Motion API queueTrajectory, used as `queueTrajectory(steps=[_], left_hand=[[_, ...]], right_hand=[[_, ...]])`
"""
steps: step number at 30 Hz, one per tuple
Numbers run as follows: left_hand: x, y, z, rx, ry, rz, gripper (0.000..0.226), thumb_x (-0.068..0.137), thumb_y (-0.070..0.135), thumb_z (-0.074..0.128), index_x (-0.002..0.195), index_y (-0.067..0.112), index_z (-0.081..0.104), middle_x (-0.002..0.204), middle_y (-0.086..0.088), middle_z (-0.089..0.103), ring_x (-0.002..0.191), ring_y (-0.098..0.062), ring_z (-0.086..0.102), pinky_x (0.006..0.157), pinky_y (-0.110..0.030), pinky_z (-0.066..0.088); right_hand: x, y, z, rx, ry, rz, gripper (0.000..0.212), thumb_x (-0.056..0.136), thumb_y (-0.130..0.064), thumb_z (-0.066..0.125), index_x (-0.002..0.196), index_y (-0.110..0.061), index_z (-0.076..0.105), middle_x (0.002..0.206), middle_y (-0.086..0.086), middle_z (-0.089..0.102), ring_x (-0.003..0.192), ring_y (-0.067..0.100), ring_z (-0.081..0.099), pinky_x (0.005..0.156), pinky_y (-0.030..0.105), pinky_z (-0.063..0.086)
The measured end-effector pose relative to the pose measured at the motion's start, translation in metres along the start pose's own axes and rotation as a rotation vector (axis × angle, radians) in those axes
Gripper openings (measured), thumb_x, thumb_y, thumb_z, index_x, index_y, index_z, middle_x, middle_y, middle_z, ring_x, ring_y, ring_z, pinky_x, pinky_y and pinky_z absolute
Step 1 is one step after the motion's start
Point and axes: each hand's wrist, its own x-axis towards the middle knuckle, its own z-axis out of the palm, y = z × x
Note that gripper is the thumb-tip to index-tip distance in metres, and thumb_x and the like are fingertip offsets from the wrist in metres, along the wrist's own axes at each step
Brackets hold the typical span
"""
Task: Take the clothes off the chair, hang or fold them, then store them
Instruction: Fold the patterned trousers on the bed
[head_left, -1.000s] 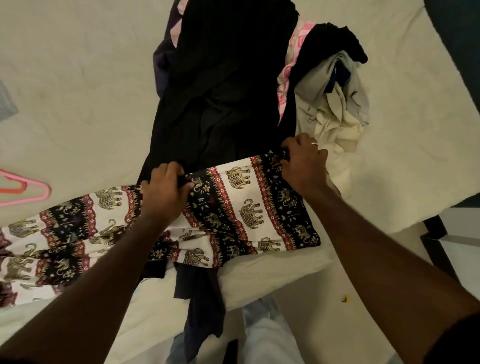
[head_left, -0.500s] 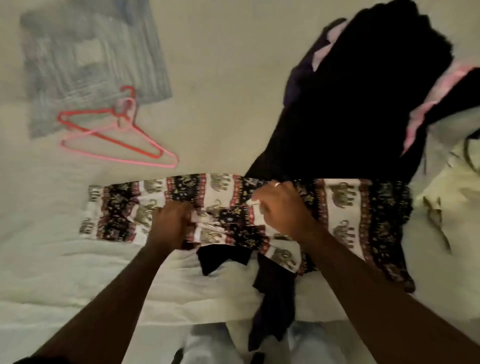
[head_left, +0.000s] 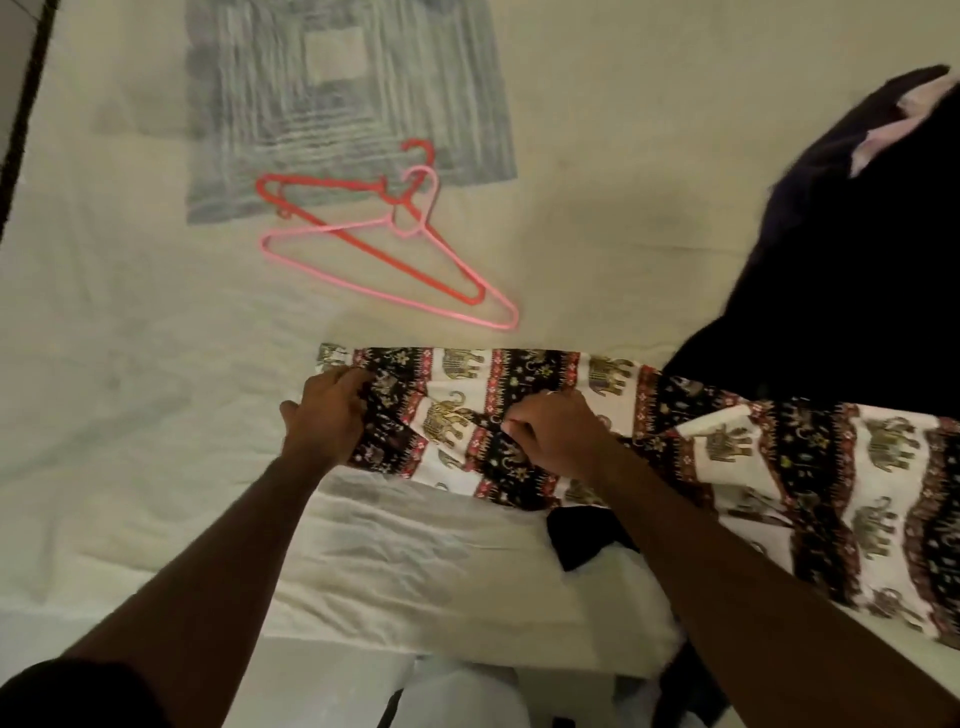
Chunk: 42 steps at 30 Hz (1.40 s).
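So the elephant-print pants (head_left: 597, 415) lie on the bed (head_left: 130, 364), long axis running left to right. My left hand (head_left: 324, 415) grips the left end, my right hand (head_left: 556, 434) pinches the middle, with most fabric trailing right.

Bed: I see a cream sheet (head_left: 156, 364) filling most of the view, creased toward the near edge.
Printed patch: a grey-blue square pattern (head_left: 348, 104) lies flat on the sheet, far side (blurred, so I can't read its detail).
Left edge: a dark strip (head_left: 23, 104) runs down the top-left corner.
Light: soft, warm, dim.
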Motion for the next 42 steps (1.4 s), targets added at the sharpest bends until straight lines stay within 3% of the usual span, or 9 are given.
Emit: queueTrajectory(steps=[5, 8, 11, 16, 22, 29, 36, 38, 42], left_hand=[[0.021, -0.030, -0.007, -0.326, 0.207, -0.055, 0.036, 0.099, 0.012, 0.058, 0.135, 0.015, 0.058, 0.127, -0.018, 0.058, 0.122, -0.040, 0.053, 0.098, -0.054, 0.046], [0.031, -0.038, -0.010, -0.516, 0.171, -0.138, 0.036, 0.093, 0.010, 0.068, 0.128, 0.007, 0.062, 0.117, -0.017, 0.066, 0.108, -0.034, 0.063, 0.093, -0.039, 0.048], [0.041, -0.042, -0.012, -0.565, 0.120, -0.179, 0.042, 0.088, 0.020, 0.076, 0.127, 0.017, 0.061, 0.110, -0.008, 0.068, 0.103, -0.029, 0.064, 0.092, -0.040, 0.050], [0.049, -0.047, -0.016, -0.335, 0.062, -0.025, 0.049, 0.089, 0.030, 0.075, 0.131, 0.041, 0.054, 0.121, -0.010, 0.053, 0.117, -0.030, 0.054, 0.096, -0.057, 0.046], [0.058, -0.051, -0.020, -0.170, 0.040, -0.032, 0.025, 0.096, 0.027, 0.066, 0.120, 0.026, 0.066, 0.139, -0.011, 0.046, 0.128, -0.034, 0.046, 0.100, -0.065, 0.036], [0.062, -0.048, -0.020, -0.192, 0.032, -0.108, 0.031, 0.098, 0.023, 0.063, 0.128, 0.021, 0.064, 0.138, -0.015, 0.047, 0.127, -0.041, 0.050, 0.100, -0.065, 0.040], [0.066, -0.049, -0.015, -0.205, 0.094, -0.149, 0.023, 0.093, 0.020, 0.063, 0.115, 0.027, 0.067, 0.126, -0.014, 0.061, 0.112, -0.044, 0.061, 0.090, -0.065, 0.050], [0.067, -0.047, -0.018, -0.208, 0.116, -0.168, 0.020, 0.094, 0.014, 0.064, 0.114, 0.015, 0.067, 0.116, -0.023, 0.064, 0.105, -0.050, 0.062, 0.084, -0.060, 0.053], [0.069, -0.041, -0.022, -0.260, 0.133, -0.210, 0.019, 0.095, 0.009, 0.061, 0.114, 0.010, 0.063, 0.116, -0.027, 0.062, 0.105, -0.050, 0.060, 0.084, -0.052, 0.048]], right_hand=[[0.054, -0.066, 0.022, 0.273, 0.099, 0.021, 0.031, 0.101, -0.035, 0.051, 0.108, -0.013, 0.071, 0.100, 0.004, 0.073, 0.089, 0.019, 0.066, 0.084, 0.043, 0.055], [0.083, -0.098, 0.029, 0.336, 0.046, 0.143, 0.039, 0.099, -0.041, 0.059, 0.129, -0.017, 0.061, 0.118, 0.006, 0.070, 0.108, 0.022, 0.064, 0.097, 0.044, 0.050], [0.105, -0.116, 0.035, 0.367, 0.025, 0.249, 0.043, 0.097, -0.035, 0.065, 0.136, -0.019, 0.058, 0.125, 0.008, 0.068, 0.117, 0.024, 0.062, 0.105, 0.046, 0.047], [0.117, -0.132, 0.033, 0.424, 0.205, 0.073, 0.024, 0.101, -0.017, 0.061, 0.122, -0.011, 0.070, 0.122, 0.009, 0.071, 0.114, 0.025, 0.064, 0.101, 0.038, 0.048], [0.073, -0.080, 0.000, 0.353, -0.205, 0.191, 0.040, 0.088, -0.033, 0.077, 0.123, -0.020, 0.064, 0.115, 0.004, 0.067, 0.092, 0.016, 0.065, 0.086, 0.038, 0.056], [-0.006, 0.023, -0.056, 0.109, -0.511, 0.198, 0.006, 0.091, -0.021, 0.070, 0.089, -0.023, 0.075, 0.076, -0.016, 0.064, 0.069, -0.002, 0.058, 0.069, 0.023, 0.045], [-0.016, 0.029, -0.076, 0.204, 0.368, 0.237, 0.020, 0.107, -0.035, 0.044, 0.101, -0.019, 0.056, 0.069, 0.000, 0.063, 0.058, 0.014, 0.059, 0.054, 0.031, 0.045], [-0.013, 0.024, -0.080, 0.294, 0.365, 0.291, 0.020, 0.105, -0.044, 0.050, 0.104, -0.025, 0.057, 0.072, -0.001, 0.068, 0.061, 0.012, 0.064, 0.054, 0.029, 0.048], [-0.034, 0.043, -0.084, 0.323, -0.046, 0.398, 0.039, 0.084, -0.056, 0.075, 0.110, -0.029, 0.066, 0.099, -0.006, 0.069, 0.085, 0.013, 0.065, 0.073, 0.033, 0.055]])
